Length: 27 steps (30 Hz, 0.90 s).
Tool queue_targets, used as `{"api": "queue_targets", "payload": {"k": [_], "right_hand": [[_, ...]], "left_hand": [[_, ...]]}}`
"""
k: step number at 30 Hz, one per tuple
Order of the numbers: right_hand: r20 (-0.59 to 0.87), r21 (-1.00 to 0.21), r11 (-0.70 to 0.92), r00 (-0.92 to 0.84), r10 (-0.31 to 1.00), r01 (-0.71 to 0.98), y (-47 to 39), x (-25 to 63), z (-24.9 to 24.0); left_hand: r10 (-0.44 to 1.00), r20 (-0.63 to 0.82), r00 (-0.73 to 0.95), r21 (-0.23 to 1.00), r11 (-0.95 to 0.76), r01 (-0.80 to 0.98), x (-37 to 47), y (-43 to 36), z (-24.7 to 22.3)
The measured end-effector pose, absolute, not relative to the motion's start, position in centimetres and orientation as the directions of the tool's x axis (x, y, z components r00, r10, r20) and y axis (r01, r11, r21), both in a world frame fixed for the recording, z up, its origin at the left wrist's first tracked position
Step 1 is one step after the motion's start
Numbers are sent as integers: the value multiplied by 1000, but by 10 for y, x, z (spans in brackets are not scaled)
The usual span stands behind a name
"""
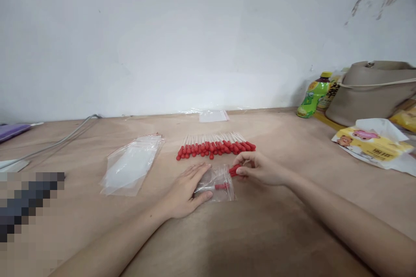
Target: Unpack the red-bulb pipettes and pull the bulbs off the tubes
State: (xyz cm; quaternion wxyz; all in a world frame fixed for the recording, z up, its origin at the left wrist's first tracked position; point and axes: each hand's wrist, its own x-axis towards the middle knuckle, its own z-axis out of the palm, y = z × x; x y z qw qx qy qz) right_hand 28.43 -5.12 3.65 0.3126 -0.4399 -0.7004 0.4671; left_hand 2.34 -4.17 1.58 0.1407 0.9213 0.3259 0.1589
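Note:
A clear plastic zip bag (217,178) lies on the brown table, with a red-ended stick (222,186) inside it. My left hand (188,190) rests on the bag's left part, fingers stretched out and thumb apart, pressing it down. At the bag's right end, my right hand (255,168) pinches a few red-ended pieces (234,170) between thumb and fingers; their far part is not clear to see. Just beyond my hands lies a row of thin white sticks with red ends (214,147), the pale pointed ends facing the wall.
Flat empty zip bags (131,166) are stacked at the left. Another pale bag (213,115) lies by the wall. A green drink bottle (313,95), a beige handbag (370,91) and a yellow tissue pack (370,143) stand or lie right. A grey cable (65,138) crosses the left side.

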Motion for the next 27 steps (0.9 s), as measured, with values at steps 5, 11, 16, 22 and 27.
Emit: {"api": "queue_targets", "payload": {"k": [5, 11, 16, 22, 27], "right_hand": [[126, -908, 215, -255, 959, 359, -45, 334, 82], [493, -820, 398, 154, 856, 411, -35, 343, 80], [701, -469, 486, -24, 712, 737, -13, 321, 45], [660, -238, 568, -298, 689, 788, 10, 305, 26], [676, -227, 561, -286, 679, 796, 0, 308, 27]], "left_hand": [[646, 195, 738, 356, -748, 560, 23, -41, 14], [641, 191, 743, 344, -753, 561, 24, -41, 15], [641, 178, 747, 331, -754, 568, 24, -40, 15], [641, 175, 747, 326, -754, 571, 25, -40, 14], [645, 174, 744, 323, -752, 575, 25, -40, 15]]}}
